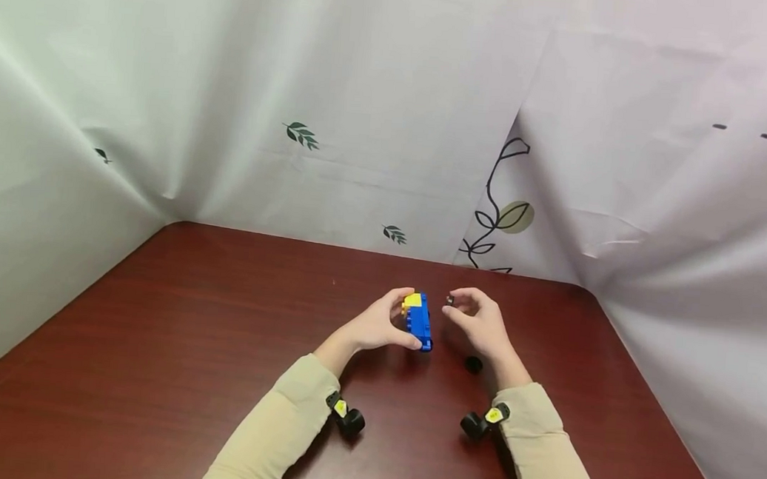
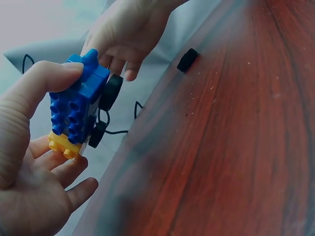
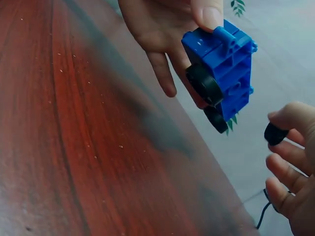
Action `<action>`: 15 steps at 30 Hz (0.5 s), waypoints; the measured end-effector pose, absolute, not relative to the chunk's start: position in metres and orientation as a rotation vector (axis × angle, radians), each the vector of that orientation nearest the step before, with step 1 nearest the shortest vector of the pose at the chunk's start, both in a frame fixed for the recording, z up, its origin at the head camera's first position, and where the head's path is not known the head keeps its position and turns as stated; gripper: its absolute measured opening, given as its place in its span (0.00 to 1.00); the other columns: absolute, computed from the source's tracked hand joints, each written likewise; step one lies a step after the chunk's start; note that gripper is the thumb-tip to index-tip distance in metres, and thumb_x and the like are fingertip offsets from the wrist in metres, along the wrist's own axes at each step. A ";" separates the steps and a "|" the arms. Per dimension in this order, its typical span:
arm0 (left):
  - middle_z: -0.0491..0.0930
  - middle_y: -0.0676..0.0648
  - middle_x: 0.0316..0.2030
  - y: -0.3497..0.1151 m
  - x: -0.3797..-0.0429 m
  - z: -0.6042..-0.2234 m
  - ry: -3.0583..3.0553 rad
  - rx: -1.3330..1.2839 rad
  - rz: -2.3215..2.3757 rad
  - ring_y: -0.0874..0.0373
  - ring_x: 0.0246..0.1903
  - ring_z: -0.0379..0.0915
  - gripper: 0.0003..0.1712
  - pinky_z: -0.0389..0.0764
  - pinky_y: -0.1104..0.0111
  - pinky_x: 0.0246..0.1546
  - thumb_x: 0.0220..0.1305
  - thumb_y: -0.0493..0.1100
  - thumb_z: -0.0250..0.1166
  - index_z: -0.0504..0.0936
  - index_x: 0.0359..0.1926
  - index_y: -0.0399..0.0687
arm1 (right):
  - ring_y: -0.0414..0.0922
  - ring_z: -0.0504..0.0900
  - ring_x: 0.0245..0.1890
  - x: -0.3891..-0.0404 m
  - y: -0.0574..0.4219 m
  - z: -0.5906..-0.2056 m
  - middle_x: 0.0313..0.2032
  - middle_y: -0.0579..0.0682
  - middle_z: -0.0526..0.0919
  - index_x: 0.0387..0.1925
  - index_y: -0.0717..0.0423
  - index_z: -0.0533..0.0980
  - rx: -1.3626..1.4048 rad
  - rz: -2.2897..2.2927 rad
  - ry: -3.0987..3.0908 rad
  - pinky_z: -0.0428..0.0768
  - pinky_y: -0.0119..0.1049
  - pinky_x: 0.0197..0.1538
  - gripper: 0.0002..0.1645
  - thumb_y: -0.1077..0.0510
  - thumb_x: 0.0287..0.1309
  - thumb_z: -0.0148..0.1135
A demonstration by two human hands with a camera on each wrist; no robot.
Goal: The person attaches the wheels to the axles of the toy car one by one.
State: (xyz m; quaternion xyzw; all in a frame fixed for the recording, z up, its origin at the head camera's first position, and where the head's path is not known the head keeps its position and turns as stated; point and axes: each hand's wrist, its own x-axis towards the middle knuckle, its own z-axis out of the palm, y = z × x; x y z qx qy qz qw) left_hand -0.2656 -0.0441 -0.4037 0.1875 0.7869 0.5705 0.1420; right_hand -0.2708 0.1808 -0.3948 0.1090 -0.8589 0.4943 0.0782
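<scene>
My left hand (image 1: pixel 377 324) grips a toy car of blue building blocks (image 1: pixel 420 321), thumb on one end and fingers at the other. A yellow block (image 2: pixel 64 145) is joined to the car's far end. Two black wheels sit along one side, the nearer wheel (image 3: pixel 204 84) showing plainly in the right wrist view. The side with open hollows faces the right hand. Between thumb and fingertips my right hand (image 1: pixel 482 323) pinches a small black wheel (image 3: pixel 275 133), held a short gap away from the car.
Another black wheel (image 1: pixel 473 364) lies on the dark red wooden table (image 1: pixel 182 344), close to the right wrist. Pale printed cloth (image 1: pixel 379 106) hangs behind the table and along its sides. Each sleeve carries a small wrist camera (image 1: pixel 352 421).
</scene>
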 end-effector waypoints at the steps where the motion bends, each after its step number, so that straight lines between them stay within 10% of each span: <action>1: 0.60 0.46 0.69 -0.044 -0.265 -0.403 2.273 0.547 1.640 0.49 0.69 0.55 0.56 0.62 0.54 0.67 0.45 0.46 0.76 0.52 0.71 0.52 | 0.49 0.78 0.41 -0.271 0.180 -0.395 0.45 0.57 0.81 0.52 0.55 0.75 0.333 1.510 -2.557 0.78 0.31 0.41 0.22 0.53 0.57 0.66; 15: 0.59 0.46 0.69 -0.040 -0.263 -0.400 2.282 0.582 1.627 0.48 0.69 0.55 0.55 0.61 0.52 0.67 0.45 0.48 0.75 0.53 0.71 0.52 | 0.36 0.79 0.38 -0.267 0.174 -0.396 0.48 0.61 0.81 0.49 0.61 0.74 0.382 1.764 -2.406 0.79 0.24 0.42 0.19 0.59 0.57 0.64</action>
